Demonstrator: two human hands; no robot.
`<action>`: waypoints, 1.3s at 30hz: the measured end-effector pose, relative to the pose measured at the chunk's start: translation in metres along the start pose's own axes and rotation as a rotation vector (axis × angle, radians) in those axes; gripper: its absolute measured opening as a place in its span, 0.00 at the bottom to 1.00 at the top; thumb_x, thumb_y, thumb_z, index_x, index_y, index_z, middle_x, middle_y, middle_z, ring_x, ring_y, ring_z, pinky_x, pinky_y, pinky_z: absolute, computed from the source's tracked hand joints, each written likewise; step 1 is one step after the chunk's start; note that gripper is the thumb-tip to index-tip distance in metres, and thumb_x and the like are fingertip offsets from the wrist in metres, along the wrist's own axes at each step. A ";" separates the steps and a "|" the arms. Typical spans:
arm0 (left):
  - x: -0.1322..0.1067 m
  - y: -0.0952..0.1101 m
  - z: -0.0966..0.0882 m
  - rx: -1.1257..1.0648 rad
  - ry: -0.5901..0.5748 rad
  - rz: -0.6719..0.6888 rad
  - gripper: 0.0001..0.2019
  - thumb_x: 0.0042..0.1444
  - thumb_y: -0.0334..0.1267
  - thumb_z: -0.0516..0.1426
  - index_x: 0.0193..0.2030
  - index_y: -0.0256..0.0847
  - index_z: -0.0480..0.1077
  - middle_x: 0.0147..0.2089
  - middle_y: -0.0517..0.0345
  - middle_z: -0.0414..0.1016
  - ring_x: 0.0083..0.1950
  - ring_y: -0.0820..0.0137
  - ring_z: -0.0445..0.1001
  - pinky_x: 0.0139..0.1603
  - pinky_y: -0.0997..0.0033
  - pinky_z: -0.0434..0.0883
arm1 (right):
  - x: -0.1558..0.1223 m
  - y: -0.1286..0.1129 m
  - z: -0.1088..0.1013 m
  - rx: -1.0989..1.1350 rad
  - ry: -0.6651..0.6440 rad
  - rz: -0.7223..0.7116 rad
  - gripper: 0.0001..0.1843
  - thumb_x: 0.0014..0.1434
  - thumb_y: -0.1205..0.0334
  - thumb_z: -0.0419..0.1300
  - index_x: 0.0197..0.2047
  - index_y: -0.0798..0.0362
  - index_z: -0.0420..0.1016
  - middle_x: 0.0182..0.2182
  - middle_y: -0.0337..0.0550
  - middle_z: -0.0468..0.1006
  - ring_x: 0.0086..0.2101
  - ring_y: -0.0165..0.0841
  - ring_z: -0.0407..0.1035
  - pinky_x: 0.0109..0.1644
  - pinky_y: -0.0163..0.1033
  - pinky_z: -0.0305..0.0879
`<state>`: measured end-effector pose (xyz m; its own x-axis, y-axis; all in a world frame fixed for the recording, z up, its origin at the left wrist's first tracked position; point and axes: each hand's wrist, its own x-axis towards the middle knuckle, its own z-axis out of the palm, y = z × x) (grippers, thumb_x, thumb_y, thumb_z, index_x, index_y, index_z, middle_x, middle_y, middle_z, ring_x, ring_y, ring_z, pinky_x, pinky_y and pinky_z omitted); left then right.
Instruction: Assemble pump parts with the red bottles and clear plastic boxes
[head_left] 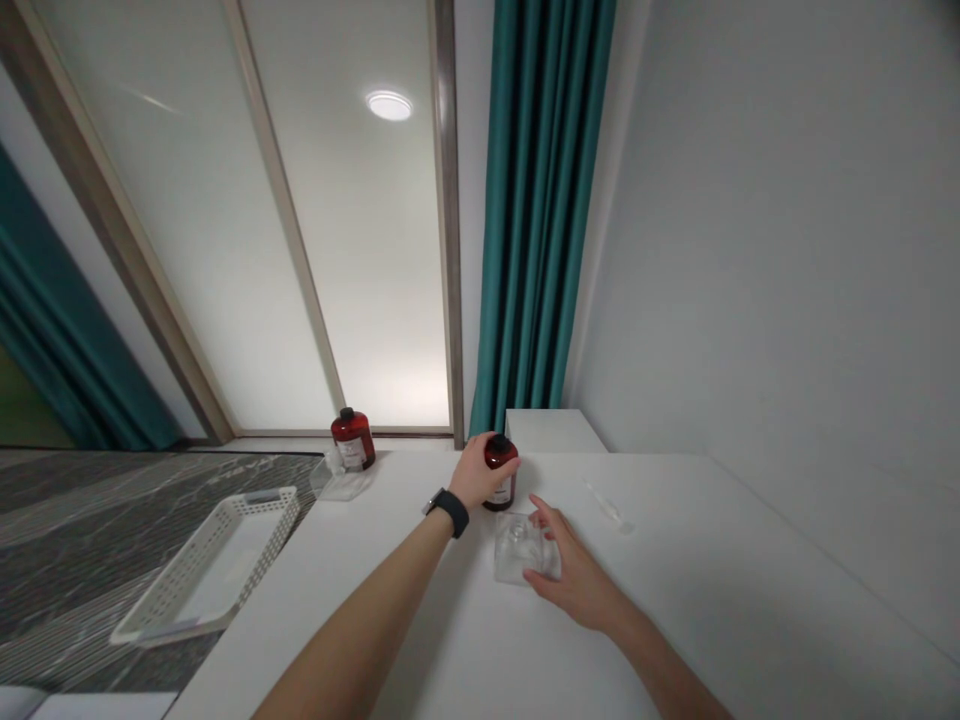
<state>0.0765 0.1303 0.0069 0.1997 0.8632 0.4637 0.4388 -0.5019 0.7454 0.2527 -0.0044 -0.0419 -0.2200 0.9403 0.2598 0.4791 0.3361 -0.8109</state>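
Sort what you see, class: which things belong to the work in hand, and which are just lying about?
In the work:
red bottle, gripped by the left hand
clear square container, at the right hand

Seemingly lying about:
second bottle
clear plastic beside it
slim clear item, possibly needed
white basket

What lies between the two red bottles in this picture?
Going from the leftmost bottle to the gripped bottle, the head view shows white tabletop, then the left hand around the latter.

Dim, soft light leaves faint shadows on the table (pixel 480 660), round glare (pixel 389 105) on the panel (pixel 375 250).
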 end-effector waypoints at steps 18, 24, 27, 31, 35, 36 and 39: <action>-0.055 0.009 -0.073 -0.120 -0.162 -0.060 0.21 0.55 0.39 0.61 0.55 0.38 0.65 0.50 0.48 0.76 0.50 0.59 0.76 0.55 0.55 0.72 | -0.003 0.003 0.000 0.045 0.010 -0.001 0.48 0.53 0.67 0.62 0.72 0.43 0.45 0.58 0.48 0.64 0.57 0.41 0.62 0.65 0.54 0.56; -0.086 0.013 -0.091 -0.161 -0.158 -0.089 0.23 0.54 0.38 0.59 0.57 0.39 0.64 0.54 0.47 0.74 0.54 0.57 0.74 0.58 0.54 0.70 | 0.000 0.011 0.005 0.064 0.052 0.022 0.47 0.54 0.65 0.62 0.72 0.44 0.45 0.59 0.49 0.64 0.59 0.42 0.61 0.65 0.55 0.55; -0.098 0.015 -0.097 -0.132 -0.153 -0.067 0.24 0.53 0.37 0.59 0.58 0.40 0.64 0.56 0.48 0.73 0.56 0.57 0.72 0.60 0.55 0.68 | 0.002 0.015 0.007 0.063 0.079 0.022 0.47 0.55 0.64 0.62 0.72 0.44 0.42 0.60 0.50 0.63 0.59 0.42 0.61 0.65 0.56 0.54; -0.106 0.018 -0.103 -0.129 -0.210 -0.063 0.24 0.54 0.37 0.59 0.59 0.41 0.63 0.57 0.48 0.72 0.57 0.56 0.72 0.60 0.55 0.69 | 0.005 0.020 0.007 0.049 0.112 0.036 0.46 0.55 0.62 0.62 0.72 0.45 0.42 0.61 0.51 0.63 0.59 0.43 0.63 0.66 0.57 0.54; -0.107 0.019 -0.102 -0.115 -0.168 -0.038 0.24 0.54 0.37 0.59 0.58 0.40 0.64 0.57 0.47 0.72 0.57 0.56 0.71 0.60 0.54 0.67 | 0.009 0.025 0.007 -0.014 0.160 0.016 0.46 0.55 0.62 0.63 0.72 0.46 0.45 0.59 0.51 0.66 0.57 0.44 0.64 0.65 0.57 0.56; -0.107 0.018 -0.100 -0.112 -0.154 -0.027 0.24 0.54 0.37 0.59 0.58 0.40 0.64 0.56 0.47 0.72 0.57 0.55 0.71 0.60 0.54 0.67 | 0.009 0.026 0.007 -0.030 0.176 0.013 0.46 0.55 0.62 0.63 0.71 0.47 0.46 0.59 0.51 0.67 0.57 0.44 0.65 0.65 0.57 0.57; -0.108 0.017 -0.097 -0.118 -0.131 -0.010 0.23 0.53 0.36 0.59 0.57 0.39 0.65 0.56 0.47 0.72 0.56 0.55 0.72 0.59 0.53 0.67 | 0.009 0.027 0.006 -0.086 0.204 -0.019 0.46 0.54 0.62 0.63 0.71 0.46 0.47 0.58 0.50 0.67 0.57 0.44 0.65 0.64 0.57 0.59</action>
<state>-0.0227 0.0236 0.0158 0.3119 0.8641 0.3950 0.3371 -0.4893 0.8043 0.2581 0.0128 -0.0648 -0.0577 0.9222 0.3824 0.5495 0.3492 -0.7591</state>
